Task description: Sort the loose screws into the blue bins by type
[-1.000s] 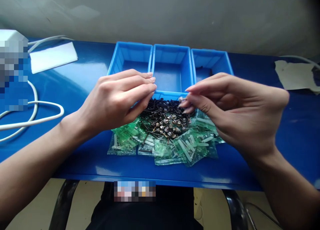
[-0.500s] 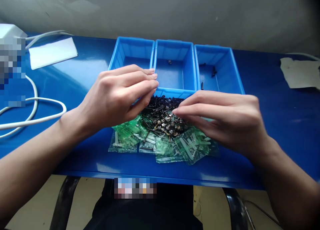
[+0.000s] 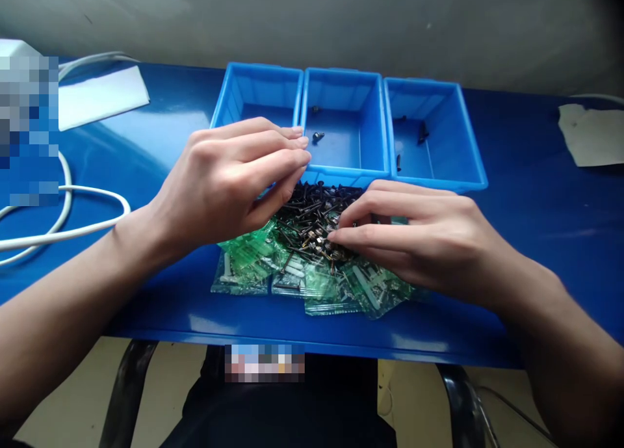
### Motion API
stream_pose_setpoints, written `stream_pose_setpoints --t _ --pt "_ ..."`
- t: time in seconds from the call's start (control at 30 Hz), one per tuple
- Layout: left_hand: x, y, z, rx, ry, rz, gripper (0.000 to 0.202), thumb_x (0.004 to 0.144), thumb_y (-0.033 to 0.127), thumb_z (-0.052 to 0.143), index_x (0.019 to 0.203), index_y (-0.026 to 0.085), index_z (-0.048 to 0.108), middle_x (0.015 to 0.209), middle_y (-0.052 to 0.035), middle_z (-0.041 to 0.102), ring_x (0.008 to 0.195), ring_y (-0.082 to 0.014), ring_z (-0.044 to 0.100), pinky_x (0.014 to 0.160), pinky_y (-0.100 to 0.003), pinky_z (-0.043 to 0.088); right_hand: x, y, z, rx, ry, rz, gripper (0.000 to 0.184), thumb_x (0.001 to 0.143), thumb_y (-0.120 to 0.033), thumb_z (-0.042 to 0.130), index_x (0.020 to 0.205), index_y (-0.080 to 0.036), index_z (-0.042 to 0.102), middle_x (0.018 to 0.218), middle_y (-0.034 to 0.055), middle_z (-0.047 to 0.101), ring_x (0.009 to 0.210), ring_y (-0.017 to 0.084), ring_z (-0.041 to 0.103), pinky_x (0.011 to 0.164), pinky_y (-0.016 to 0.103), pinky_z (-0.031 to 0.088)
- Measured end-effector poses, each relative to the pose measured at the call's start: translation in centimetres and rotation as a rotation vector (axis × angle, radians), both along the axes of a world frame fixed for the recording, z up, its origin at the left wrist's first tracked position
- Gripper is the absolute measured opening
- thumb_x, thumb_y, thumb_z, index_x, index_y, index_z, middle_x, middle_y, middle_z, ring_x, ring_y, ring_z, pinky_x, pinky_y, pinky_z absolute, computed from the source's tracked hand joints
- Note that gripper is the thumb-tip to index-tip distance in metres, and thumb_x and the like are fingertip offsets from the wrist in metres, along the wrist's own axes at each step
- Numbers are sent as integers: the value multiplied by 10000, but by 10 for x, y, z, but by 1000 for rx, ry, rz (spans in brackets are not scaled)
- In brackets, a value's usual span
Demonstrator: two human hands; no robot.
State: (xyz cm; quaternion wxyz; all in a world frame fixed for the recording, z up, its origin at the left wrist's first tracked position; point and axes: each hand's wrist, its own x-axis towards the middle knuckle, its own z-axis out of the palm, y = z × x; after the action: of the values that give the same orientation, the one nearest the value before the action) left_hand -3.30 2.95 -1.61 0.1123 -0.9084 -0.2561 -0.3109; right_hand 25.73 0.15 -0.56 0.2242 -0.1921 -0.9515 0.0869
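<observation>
My left hand [image 3: 238, 175] hovers by the front edges of the left bin [image 3: 259, 71] and the middle bin [image 3: 373, 119]. Its fingers lie together with the thumb against them; anything between them is hidden. My right hand [image 3: 429, 233] reaches into a heap of black screws [image 3: 312, 204] and short silver hex-headed bolts [image 3: 322, 243]. Its index finger touches the silver pieces, the other fingers apart from it. Under the heap lie small clear and green plastic bags [image 3: 336, 298] with pale strips inside.
Two small dark pieces lie in the middle bin. The right bin [image 3: 439, 132] holds several black screws. White cables [image 3: 92, 230] and a white paper [image 3: 110, 97] lie at the left; a pale sheet [image 3: 592, 136] is at the right of the blue table [image 3: 160, 311].
A second small piece now shows in the middle bin. My right hand has shifted slightly left and down into the silver bolts, its fingers spreading. My left hand has barely moved.
</observation>
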Motion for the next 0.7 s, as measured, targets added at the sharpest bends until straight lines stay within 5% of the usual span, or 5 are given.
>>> stream_pose_setpoints --t 0.27,0.47,0.7 --pt "0 0 1 15 11 4 174 1064 186 606 1183 219 729 1208 -31 815 1191 -251 803 1010 -414 736 -4 -2 1 -41 126 -100 138 981 -71 736 1052 -185 764 1008 41 790 923 165 755 814 320 619" --pt "0 -1 1 6 22 17 197 1073 199 593 1210 260 722 1240 -6 808 1209 -247 797 1010 -435 743 -10 -5 8 -100 367 -447 47 994 -165 773 973 -205 785 956 21 803 818 166 743 671 351 574" --pt "1 0 0 5 8 1 214 1041 174 658 1235 244 716 1245 -29 808 1204 -248 798 1027 -425 742 -12 -4 3 -211 414 -408 67 996 -170 775 948 -217 776 925 5 790 808 146 735 667 330 594"
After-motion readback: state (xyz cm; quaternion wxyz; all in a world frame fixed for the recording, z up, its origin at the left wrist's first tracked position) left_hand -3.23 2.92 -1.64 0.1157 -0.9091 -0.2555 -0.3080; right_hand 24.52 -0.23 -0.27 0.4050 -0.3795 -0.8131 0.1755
